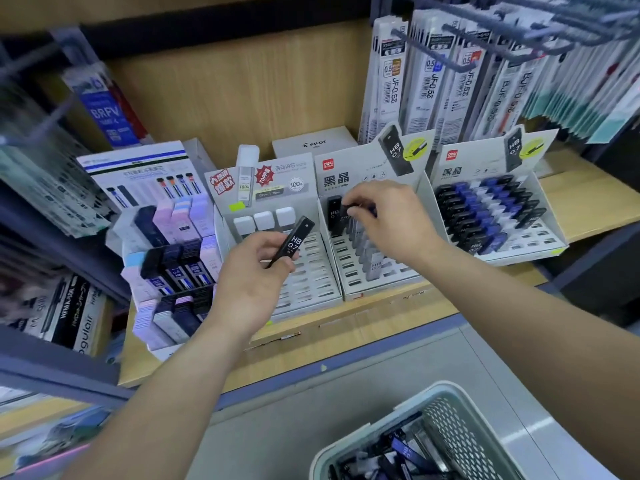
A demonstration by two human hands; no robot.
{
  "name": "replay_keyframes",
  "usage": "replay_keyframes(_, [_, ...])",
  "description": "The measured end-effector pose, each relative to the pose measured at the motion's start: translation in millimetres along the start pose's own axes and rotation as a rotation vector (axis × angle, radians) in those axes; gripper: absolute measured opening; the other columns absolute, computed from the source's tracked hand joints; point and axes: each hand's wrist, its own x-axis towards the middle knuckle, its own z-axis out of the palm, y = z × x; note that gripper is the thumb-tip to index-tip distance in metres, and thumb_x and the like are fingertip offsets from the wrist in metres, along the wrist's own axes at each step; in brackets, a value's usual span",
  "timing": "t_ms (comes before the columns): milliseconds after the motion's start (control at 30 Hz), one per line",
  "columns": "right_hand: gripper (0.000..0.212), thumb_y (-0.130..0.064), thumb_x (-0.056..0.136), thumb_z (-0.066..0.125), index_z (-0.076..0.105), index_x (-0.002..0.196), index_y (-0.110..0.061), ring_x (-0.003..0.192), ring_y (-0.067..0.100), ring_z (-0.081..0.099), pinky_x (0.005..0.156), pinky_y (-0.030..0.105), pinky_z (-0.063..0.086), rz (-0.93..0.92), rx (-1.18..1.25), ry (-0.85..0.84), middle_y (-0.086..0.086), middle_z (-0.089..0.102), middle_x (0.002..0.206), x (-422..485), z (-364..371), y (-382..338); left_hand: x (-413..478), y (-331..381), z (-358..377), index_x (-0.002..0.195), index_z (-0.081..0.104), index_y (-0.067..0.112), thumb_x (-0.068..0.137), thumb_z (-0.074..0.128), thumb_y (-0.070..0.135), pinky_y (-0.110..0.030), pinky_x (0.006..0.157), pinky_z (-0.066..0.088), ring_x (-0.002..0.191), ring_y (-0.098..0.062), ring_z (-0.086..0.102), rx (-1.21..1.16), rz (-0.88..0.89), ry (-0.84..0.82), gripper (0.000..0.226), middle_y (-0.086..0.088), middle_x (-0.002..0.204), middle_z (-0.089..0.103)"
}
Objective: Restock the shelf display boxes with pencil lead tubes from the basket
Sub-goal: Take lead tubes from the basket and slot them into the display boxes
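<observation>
My left hand point(251, 275) holds a black lead tube marked HB 0.7 point(292, 241) in front of the shelf, tilted up to the right. My right hand point(384, 216) reaches into the middle white display box point(349, 271) and pinches a dark tube point(348, 210) at its back row. That box holds a few tubes and has many open slots. The display box on the right point(540, 249) is nearly full of black and blue tubes. The pale basket point(388, 420) at the lower right holds several loose dark and blue tubes.
A white box with three white-capped tubes point(311, 282) stands left of the middle one. A tiered display of pastel and dark tubes point(173, 258) stands further left. Refill packs hang on hooks point(460, 81) above right. The wooden shelf edge point(346, 327) runs below the boxes.
</observation>
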Motion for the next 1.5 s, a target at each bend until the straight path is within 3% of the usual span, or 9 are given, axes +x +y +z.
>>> replay_keyframes(433, [0.025, -0.014, 0.095, 0.06, 0.075, 0.114, -0.02, 0.1, 0.026, 0.059, 0.085, 0.037, 0.051, 0.012, -0.226, -0.178, 0.006, 0.058, 0.108, 24.9, 1.5, -9.1, 1.8, 0.8, 2.3, 0.1, 0.063, 0.026, 0.094, 0.066, 0.01, -0.048, 0.097, 0.053, 0.099, -0.019, 0.07, -0.081, -0.027, 0.008, 0.017, -0.004, 0.104, 0.071])
replay_keyframes(500, [0.025, -0.012, 0.094, 0.059, 0.075, 0.113, -0.019, 0.09, 0.019, 0.058, 0.085, 0.031, 0.051, 0.05, -0.113, -0.099, 0.002, 0.06, 0.104, 23.1, -6.0, -10.2, 3.4, 0.5, 4.8, 0.099, 0.062, 0.024, 0.094, 0.066, 0.008, -0.05, 0.095, 0.054, 0.094, -0.02, 0.072, -0.115, -0.028, 0.008, 0.017, -0.008, 0.104, 0.071])
replay_keyframes(600, [0.024, -0.012, 0.095, 0.059, 0.073, 0.112, -0.024, 0.086, 0.008, 0.061, 0.078, 0.012, 0.046, 0.133, 0.197, -0.028, -0.008, 0.068, 0.102, 16.0, -20.4, -22.0, 5.4, 1.1, 10.4, 0.095, 0.061, 0.026, 0.094, 0.065, 0.007, -0.049, 0.096, 0.054, 0.093, -0.021, 0.072, -0.141, -0.024, -0.007, 0.019, -0.009, 0.102, 0.072])
replay_keyframes(733, [0.012, -0.006, 0.092, 0.068, 0.073, 0.102, -0.012, 0.08, 0.013, 0.066, 0.077, 0.027, 0.057, 0.168, 0.543, -0.096, 0.0, 0.073, 0.093, 4.7, -21.2, -43.7, 4.4, 5.2, 20.4, 0.094, 0.065, 0.024, 0.091, 0.068, 0.008, -0.049, 0.096, 0.053, 0.095, -0.021, 0.071, -0.139, 0.012, -0.026, 0.017, -0.005, 0.095, 0.075])
replay_keyframes(900, [0.016, -0.003, 0.08, 0.08, 0.072, 0.094, -0.004, 0.08, 0.013, 0.07, 0.082, 0.031, 0.059, 0.202, 0.612, -0.068, 0.01, 0.074, 0.091, -0.4, -30.8, -45.9, 5.4, 11.2, 24.8, 0.095, 0.069, 0.02, 0.089, 0.071, 0.01, -0.036, 0.092, 0.054, 0.093, -0.015, 0.071, -0.141, 0.058, -0.034, 0.011, 0.0, 0.092, 0.075])
replay_keyframes(1100, [0.018, -0.007, 0.08, 0.082, 0.072, 0.082, -0.022, 0.072, 0.013, 0.07, 0.077, 0.032, 0.06, 0.171, 0.457, -0.07, 0.001, 0.074, 0.08, -1.3, -43.1, -37.2, 11.2, 8.2, 26.8, 0.098, 0.069, 0.022, 0.089, 0.074, 0.012, -0.025, 0.083, 0.05, 0.092, -0.013, 0.07, -0.115, 0.085, -0.07, 0.014, 0.002, 0.094, 0.074])
replay_keyframes(1233, [0.012, -0.013, 0.085, 0.078, 0.072, 0.086, -0.023, 0.076, 0.007, 0.067, 0.077, 0.021, 0.054, 0.109, 0.186, 0.028, -0.01, 0.071, 0.08, 6.3, -49.3, -31.1, 16.5, -3.6, 28.5, 0.108, 0.065, 0.029, 0.086, 0.077, 0.022, -0.032, 0.096, 0.051, 0.103, -0.011, 0.064, 0.166, 0.13, -0.089, 0.026, 0.009, 0.11, 0.069])
replay_keyframes(1333, [0.008, -0.014, 0.085, 0.077, 0.073, 0.087, -0.021, 0.077, 0.005, 0.066, 0.08, 0.028, 0.055, 0.09, 0.048, -0.028, -0.01, 0.071, 0.079, 5.6, -36.3, -22.0, 15.4, -9.0, 28.4, 0.127, 0.063, 0.024, 0.088, 0.075, 0.029, -0.032, 0.1, 0.049, 0.113, -0.013, 0.06, 0.347, 0.117, -0.12, 0.041, 0.007, 0.122, 0.065])
replay_keyframes(1500, [0.008, -0.017, 0.086, 0.075, 0.073, 0.093, -0.021, 0.078, 0.012, 0.061, 0.079, 0.037, 0.054, 0.044, -0.046, -0.07, -0.005, 0.071, 0.085, -1.3, -11.3, -14.0, 16.2, -11.3, 29.3, 0.127, 0.062, 0.023, 0.088, 0.074, 0.029, -0.033, 0.101, 0.048, 0.114, -0.015, 0.06, 0.376, 0.108, -0.139, 0.042, 0.006, 0.123, 0.065])
